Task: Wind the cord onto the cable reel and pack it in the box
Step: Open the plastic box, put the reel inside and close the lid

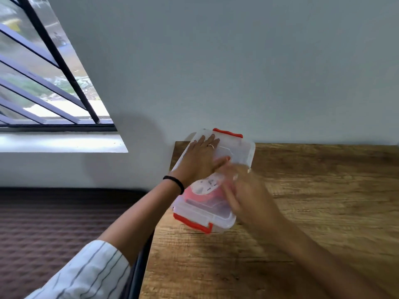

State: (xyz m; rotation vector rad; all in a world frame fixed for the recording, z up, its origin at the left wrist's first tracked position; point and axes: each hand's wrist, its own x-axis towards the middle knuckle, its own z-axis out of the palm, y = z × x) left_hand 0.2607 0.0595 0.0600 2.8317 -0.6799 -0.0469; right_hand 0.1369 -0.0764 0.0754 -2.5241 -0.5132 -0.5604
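A clear plastic box with orange latches stands at the far left corner of the wooden table, its translucent lid on top. Through the lid I make out the cable reel, white-faced with red sides. My left hand presses flat on the far part of the lid, fingers straight. My right hand is blurred with motion over the lid's right side; its fingers look loosely bent and I cannot tell whether they grip the rim. One orange latch faces me, another is at the far end.
The table butts against a pale wall. A barred window with a sill is at the left. Below it, left of the table's edge, lies a dark brown quilted surface.
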